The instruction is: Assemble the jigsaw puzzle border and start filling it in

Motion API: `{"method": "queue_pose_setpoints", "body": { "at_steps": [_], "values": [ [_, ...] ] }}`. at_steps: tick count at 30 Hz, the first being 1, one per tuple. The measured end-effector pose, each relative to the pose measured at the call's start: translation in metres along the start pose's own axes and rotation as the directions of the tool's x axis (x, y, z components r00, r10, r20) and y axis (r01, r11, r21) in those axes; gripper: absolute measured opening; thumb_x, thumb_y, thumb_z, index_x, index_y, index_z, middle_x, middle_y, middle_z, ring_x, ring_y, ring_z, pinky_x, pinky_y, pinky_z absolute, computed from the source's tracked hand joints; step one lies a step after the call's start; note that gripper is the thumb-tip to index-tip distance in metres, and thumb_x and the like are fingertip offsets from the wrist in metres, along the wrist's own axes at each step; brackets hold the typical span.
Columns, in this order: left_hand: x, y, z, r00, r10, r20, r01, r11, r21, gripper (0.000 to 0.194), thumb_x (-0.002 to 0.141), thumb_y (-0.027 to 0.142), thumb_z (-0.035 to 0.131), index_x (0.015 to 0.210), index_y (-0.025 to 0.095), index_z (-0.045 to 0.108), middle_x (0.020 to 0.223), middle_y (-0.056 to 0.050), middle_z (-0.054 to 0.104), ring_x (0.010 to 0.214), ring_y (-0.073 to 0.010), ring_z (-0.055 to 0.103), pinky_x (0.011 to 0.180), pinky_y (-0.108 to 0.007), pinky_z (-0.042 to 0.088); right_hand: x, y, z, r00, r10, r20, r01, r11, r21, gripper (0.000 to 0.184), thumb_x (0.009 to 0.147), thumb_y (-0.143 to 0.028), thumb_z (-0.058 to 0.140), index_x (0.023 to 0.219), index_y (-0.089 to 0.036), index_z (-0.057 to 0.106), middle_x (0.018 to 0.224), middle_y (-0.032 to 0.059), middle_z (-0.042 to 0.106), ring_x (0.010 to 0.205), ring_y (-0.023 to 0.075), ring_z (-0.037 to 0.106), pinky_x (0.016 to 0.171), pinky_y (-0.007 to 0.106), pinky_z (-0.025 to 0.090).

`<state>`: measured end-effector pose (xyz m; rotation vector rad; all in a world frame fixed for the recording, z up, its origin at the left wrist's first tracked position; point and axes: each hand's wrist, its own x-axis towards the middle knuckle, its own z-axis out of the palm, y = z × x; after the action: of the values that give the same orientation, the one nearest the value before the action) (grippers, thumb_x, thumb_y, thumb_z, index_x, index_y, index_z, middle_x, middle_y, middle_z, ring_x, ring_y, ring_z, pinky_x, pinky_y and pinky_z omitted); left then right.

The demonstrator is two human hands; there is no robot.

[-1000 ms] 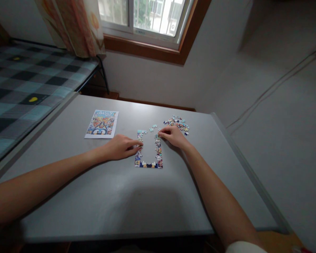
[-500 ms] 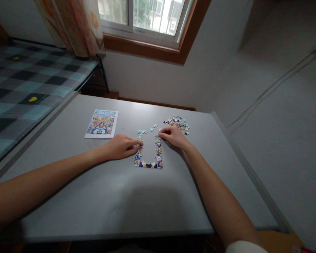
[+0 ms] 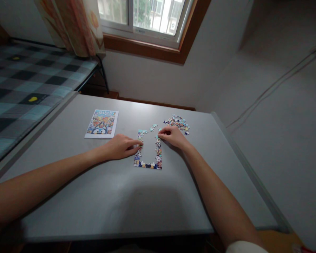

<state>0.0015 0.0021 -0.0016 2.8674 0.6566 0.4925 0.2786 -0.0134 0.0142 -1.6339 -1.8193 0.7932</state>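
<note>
The right hand (image 3: 173, 137) had thumb and forefinger close together at the upper end of the right side of a partly joined jigsaw border (image 3: 158, 154) in mid-frame, though whether they pinched a piece I could not tell; the left hand (image 3: 122, 146), its fingers a little apart, touched the left side. The border's long axis ran up the frame, and the small loose cluster (image 3: 151, 129) lay up-left of the right hand, the nearer one.

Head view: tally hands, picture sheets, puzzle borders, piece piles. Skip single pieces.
Left hand and right hand: 2
Picture sheet: 1
Unfinished puzzle border: 1
Pile of loose pieces: 1
Total: 5
</note>
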Motion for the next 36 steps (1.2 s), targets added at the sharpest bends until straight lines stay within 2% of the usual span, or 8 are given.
{"method": "queue_pose_setpoints", "body": {
  "at_steps": [6,12,20,24,30,32,34,36],
  "values": [
    [0.0,-0.002,0.002,1.0,-0.003,0.008,0.003,1.0,0.002,0.035,0.098,0.04,0.046,0.113,0.023,0.073,0.069,-0.001,0.073,0.057,-0.01,0.064,0.054,-0.019,0.039,-0.001,0.006,-0.007,1.0,0.016,0.012,-0.017,0.997,0.082,0.014,0.077,-0.023,0.066,0.08,-0.013,0.075,0.071,0.0026,0.068,0.062,0.0102,0.055,0.063,0.025,0.042],
    [0.0,0.0,0.001,1.0,-0.004,0.009,0.004,1.0,-0.005,0.035,0.098,0.039,0.046,0.113,0.023,0.073,0.071,-0.001,0.073,0.057,-0.01,0.064,0.054,-0.02,0.039,-0.005,0.004,-0.006,0.993,-0.107,0.05,0.109,0.994,-0.033,0.011,0.077,-0.017,0.068,0.082,-0.017,0.078,0.076,0.0025,0.067,0.069,0.0111,0.054,0.069,0.026,0.043],
    [0.0,0.0,0.001,1.0,-0.008,0.008,0.008,1.0,-0.005,0.034,0.098,0.038,0.046,0.113,0.023,0.073,0.073,-0.001,0.074,0.057,-0.0104,0.064,0.054,-0.021,0.038,-0.005,0.003,-0.002,0.991,-0.122,0.062,0.129,0.985,-0.113,0.013,0.08,-0.013,0.067,0.082,-0.019,0.079,0.083,0.0035,0.065,0.07,0.0106,0.055,0.072,0.028,0.046],
    [0.001,0.0,0.0,1.0,-0.009,0.015,0.01,1.0,-0.003,0.035,0.098,0.039,0.045,0.113,0.023,0.073,0.072,-0.001,0.074,0.057,-0.0109,0.064,0.055,-0.021,0.038,-0.009,-0.001,-0.001,0.981,-0.188,0.054,0.195,0.964,-0.182,0.02,0.079,-0.007,0.065,0.083,-0.02,0.079,0.087,0.0038,0.065,0.072,0.0107,0.057,0.076,0.029,0.047],
    [0.0,0.001,0.0,1.0,-0.008,0.018,0.008,1.0,-0.001,0.036,0.099,0.039,0.044,0.113,0.023,0.073,0.071,-0.001,0.074,0.058,-0.0105,0.065,0.054,-0.021,0.038,-0.014,-0.009,0.001,0.966,-0.223,0.129,0.254,0.913,-0.319,0.018,0.081,-0.01,0.063,0.08,-0.019,0.079,0.089,0.0072,0.066,0.082,0.0161,0.06,0.08,0.032,0.047],
    [0.0,0.0,0.0,1.0,-0.011,0.022,0.011,1.0,-0.001,0.035,0.099,0.04,0.045,0.114,0.024,0.072,0.074,-0.001,0.074,0.059,-0.0106,0.065,0.055,-0.021,0.039,-0.012,-0.008,0.0,0.971,-0.228,0.071,0.239,0.925,-0.294,0.022,0.08,-0.008,0.06,0.082,-0.019,0.078,0.087,0.0063,0.066,0.08,0.0149,0.06,0.08,0.031,0.048],
    [0.0,0.0,0.0,1.0,-0.015,0.027,0.015,1.0,-0.002,0.035,0.099,0.04,0.044,0.113,0.024,0.072,0.076,-0.001,0.075,0.061,-0.0111,0.066,0.056,-0.021,0.039,-0.009,-0.004,-0.001,0.973,-0.219,-0.075,0.192,0.944,-0.268,0.026,0.08,-0.006,0.055,0.089,-0.018,0.077,0.087,0.0055,0.067,0.076,0.0131,0.059,0.081,0.03,0.048],
    [0.0,-0.001,0.0,0.999,-0.018,0.034,0.018,1.0,-0.006,0.036,0.099,0.04,0.044,0.113,0.024,0.073,0.076,-0.001,0.075,0.061,-0.0113,0.066,0.056,-0.021,0.039,-0.005,0.001,-0.003,0.953,-0.184,-0.243,0.123,0.962,-0.246,0.028,0.081,-0.007,0.053,0.095,-0.016,0.075,0.088,0.0057,0.068,0.071,0.0124,0.057,0.08,0.03,0.048]
  ]
}}
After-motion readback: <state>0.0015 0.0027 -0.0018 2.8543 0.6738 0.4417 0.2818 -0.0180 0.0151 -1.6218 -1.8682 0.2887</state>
